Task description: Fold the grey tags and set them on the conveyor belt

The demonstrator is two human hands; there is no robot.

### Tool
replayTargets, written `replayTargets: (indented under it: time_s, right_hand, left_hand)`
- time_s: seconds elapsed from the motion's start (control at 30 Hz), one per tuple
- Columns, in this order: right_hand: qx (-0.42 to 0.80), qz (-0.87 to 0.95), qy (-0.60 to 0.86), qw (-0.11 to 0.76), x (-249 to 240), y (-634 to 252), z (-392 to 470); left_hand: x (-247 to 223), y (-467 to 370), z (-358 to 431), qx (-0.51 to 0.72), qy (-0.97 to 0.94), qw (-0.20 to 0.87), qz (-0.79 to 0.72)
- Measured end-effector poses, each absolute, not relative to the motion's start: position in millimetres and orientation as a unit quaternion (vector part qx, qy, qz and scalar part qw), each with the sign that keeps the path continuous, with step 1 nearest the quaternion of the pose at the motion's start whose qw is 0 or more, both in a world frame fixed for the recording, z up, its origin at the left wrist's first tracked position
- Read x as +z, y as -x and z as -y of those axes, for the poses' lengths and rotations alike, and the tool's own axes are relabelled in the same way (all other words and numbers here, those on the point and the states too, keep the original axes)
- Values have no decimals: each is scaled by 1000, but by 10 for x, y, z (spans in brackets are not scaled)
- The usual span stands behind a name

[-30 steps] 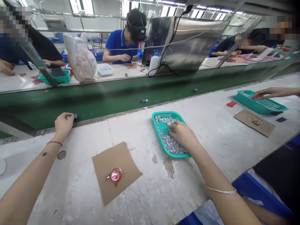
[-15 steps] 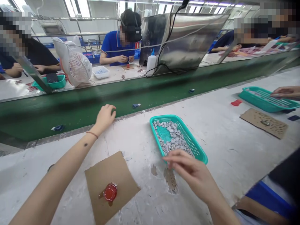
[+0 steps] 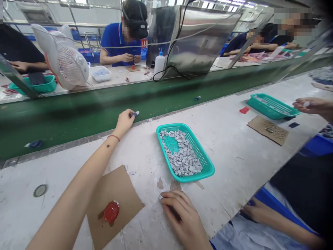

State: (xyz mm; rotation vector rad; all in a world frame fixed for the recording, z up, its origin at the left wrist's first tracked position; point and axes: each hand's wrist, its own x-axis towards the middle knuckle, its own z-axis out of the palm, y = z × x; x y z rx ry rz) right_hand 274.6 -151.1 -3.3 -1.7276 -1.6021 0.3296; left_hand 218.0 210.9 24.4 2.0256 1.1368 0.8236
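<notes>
My left hand (image 3: pixel 126 119) reaches to the far edge of the bench and pinches a small dark-blue and white piece (image 3: pixel 135 114) over the green belt. Low in the middle, my right hand (image 3: pixel 180 215) has a small whitish tag (image 3: pixel 160 196) between thumb and fingertips, just above the bench. Beyond it stands a green perforated basket (image 3: pixel 210 170) partly filled with small grey-white tags (image 3: pixel 186 159). Left of my right hand lies a cardboard sheet (image 3: pixel 125 194), bearing a red cap-like dish (image 3: pixel 111 211) with wet brown stains around it.
The green belt (image 3: pixel 104 107) runs behind the bench, carrying another blue piece (image 3: pixel 34 144). A metal bottle cap (image 3: pixel 40 190) lies at left. To the right are a second green basket (image 3: pixel 270 107), a dotted cardboard (image 3: pixel 267 130) and a co-worker's hand (image 3: pixel 310 105). Other people sit across the belt.
My left hand has closed on a blue piece at the belt. My right hand has drawn back from the basket towards me with a tag in its fingers. The view has shifted to the right.
</notes>
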Motion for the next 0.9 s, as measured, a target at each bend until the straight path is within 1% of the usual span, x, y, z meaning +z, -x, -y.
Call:
replayTargets:
  time_s: [0.07,0.1,0.13,0.2,0.23,0.27,0.3,0.4,0.6,0.67,0.77,0.9]
  right_hand:
    - [125,632,679,353,-23,-2749,1551]
    - [124,633,681,346,-19,-2747,1564]
    - [120,633,684,342,-17,-2742,1573]
    - [105,626,695,338,-22,-2725,1573]
    - [96,621,701,337,-30,-2711,1566]
    - [87,617,706,337,-40,-2695,1556]
    - [79,613,711,336,-50,-2678,1544]
    - [61,603,720,337,-66,-2630,1512]
    - [89,607,727,308,11,-2650,1454]
    - [103,614,725,294,78,-2646,1408]
    - [147,626,714,277,238,-2533,1294]
    - [204,655,670,283,476,-2172,1077]
  left_hand:
    - [323,-1979,-2010,344,-737,380,-441]
    - [366,-1849,-1933,363,-701,429,-439]
    - [409,-1700,-1838,382,-653,489,-434]
    - [479,-1361,-1607,417,-472,668,-396]
    - [502,-1181,-1477,417,-397,724,-380]
    - [515,-1003,-1343,412,-350,752,-377]
    - [516,-831,-1208,408,-335,755,-389]
    - [467,-381,-818,398,-365,716,-442]
    - [306,177,-179,362,-436,658,-495]
    - [262,268,-17,355,-462,643,-497]
    - [191,340,158,335,-477,651,-486]
    - [100,389,262,352,-477,672,-444]
